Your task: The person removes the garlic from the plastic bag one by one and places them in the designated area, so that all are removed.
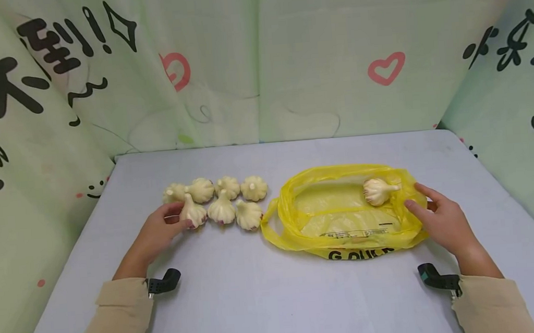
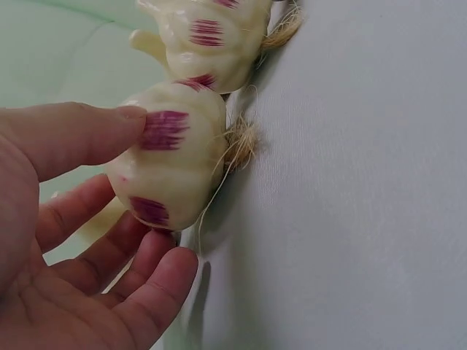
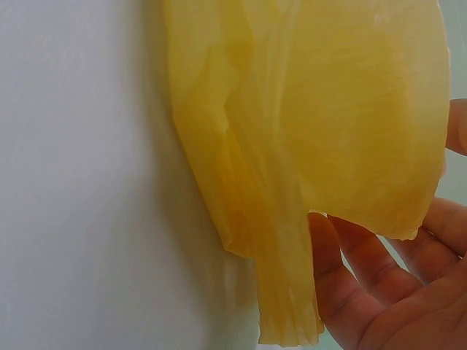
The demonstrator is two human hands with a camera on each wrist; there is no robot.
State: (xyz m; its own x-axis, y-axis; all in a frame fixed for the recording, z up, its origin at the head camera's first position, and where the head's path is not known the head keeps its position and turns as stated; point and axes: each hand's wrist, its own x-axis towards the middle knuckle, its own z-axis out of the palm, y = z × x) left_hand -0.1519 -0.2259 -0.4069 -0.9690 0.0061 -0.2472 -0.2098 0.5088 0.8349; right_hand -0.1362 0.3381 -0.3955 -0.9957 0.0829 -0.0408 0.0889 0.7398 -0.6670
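Note:
My left hand (image 1: 154,236) holds a garlic bulb (image 1: 193,212) at the front left of a group of bulbs. In the left wrist view the thumb lies on its purple-streaked side (image 2: 164,131) and the fingers curl around the other side; a second bulb (image 2: 211,36) sits right behind it. On the right, my right hand (image 1: 446,221) grips the right edge of a yellow plastic bag (image 1: 296,241), which lies with its mouth spread wide. One garlic bulb (image 1: 376,192) is inside the bag near that hand. The right wrist view shows fingers behind the yellow plastic (image 3: 350,131).
Several more garlic bulbs (image 1: 221,210) stand in two rows left of the bag, the front right bulb (image 1: 249,215) close to the bag's left handle (image 1: 270,228). A white-covered table (image 1: 277,301) carries everything, with a printed curtain (image 1: 314,53) behind and at both sides.

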